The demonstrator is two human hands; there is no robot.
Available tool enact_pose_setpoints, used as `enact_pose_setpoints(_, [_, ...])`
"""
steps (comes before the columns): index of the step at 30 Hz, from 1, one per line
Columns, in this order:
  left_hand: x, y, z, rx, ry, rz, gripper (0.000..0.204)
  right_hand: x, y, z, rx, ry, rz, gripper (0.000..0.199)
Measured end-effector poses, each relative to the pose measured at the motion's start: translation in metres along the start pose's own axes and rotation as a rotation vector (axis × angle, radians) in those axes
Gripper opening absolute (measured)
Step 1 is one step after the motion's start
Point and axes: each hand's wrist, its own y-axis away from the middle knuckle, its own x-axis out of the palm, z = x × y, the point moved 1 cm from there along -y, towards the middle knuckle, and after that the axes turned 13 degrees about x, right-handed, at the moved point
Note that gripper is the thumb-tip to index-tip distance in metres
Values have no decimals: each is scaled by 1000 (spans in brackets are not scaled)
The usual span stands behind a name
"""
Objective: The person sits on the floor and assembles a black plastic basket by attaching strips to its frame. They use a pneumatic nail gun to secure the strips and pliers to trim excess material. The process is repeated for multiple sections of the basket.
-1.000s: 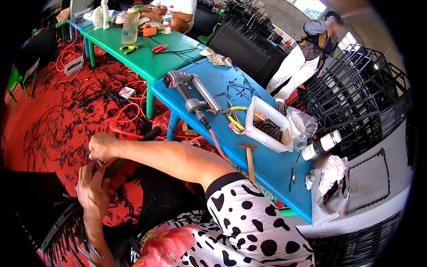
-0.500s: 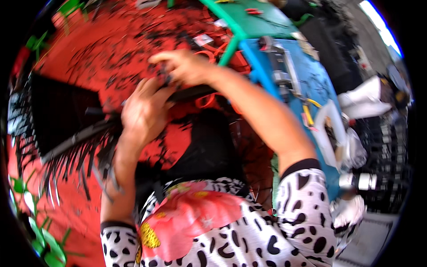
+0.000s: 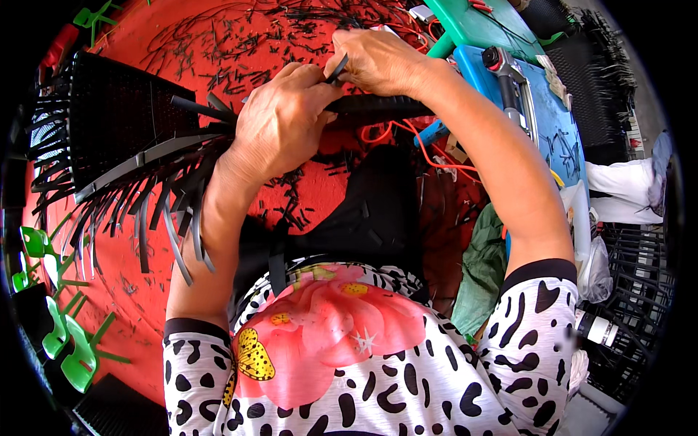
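A dark woven piece (image 3: pixel 131 116) with loose black strips (image 3: pixel 149 211) fringing its edge lies at my left and reaches across in front of me. My left hand (image 3: pixel 280 120) is closed on its strip-fringed rim, knuckles up, with the fingertips mostly hidden. Close beside it, my right hand (image 3: pixel 378 62) pinches a short black strip (image 3: pixel 337 69) that sticks up between the two hands. Under my right wrist a black bar-like part (image 3: pixel 378 106) of the piece runs to the right.
Many black strip offcuts (image 3: pixel 247 73) litter the red floor (image 3: pixel 153 312). At the right stands a blue table (image 3: pixel 542 94) with a metal hand tool (image 3: pixel 512 91), beside a green table (image 3: pixel 483 29). An orange cord (image 3: pixel 407 127) trails nearby. Green chairs (image 3: pixel 76 349) stand at the left.
The view has shifted, and both hands now appear higher and farther right in it. My right hand's outstretched index finger has curled in, and a strip shows between the hands.
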Motion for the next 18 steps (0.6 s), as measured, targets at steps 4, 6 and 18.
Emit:
enact_pose_setpoints(4, [0,2,3,32,17,0,32,7,-4,-4,82,-230,-86,18])
enact_pose_setpoints(6, [-1,2,3,30,14,0,32,8,-7,-5,214,-398,27,20])
enact_pose_setpoints(18, [1,2,14,71,-53,-29,32,21,-19,-12,505,-1099,270,15])
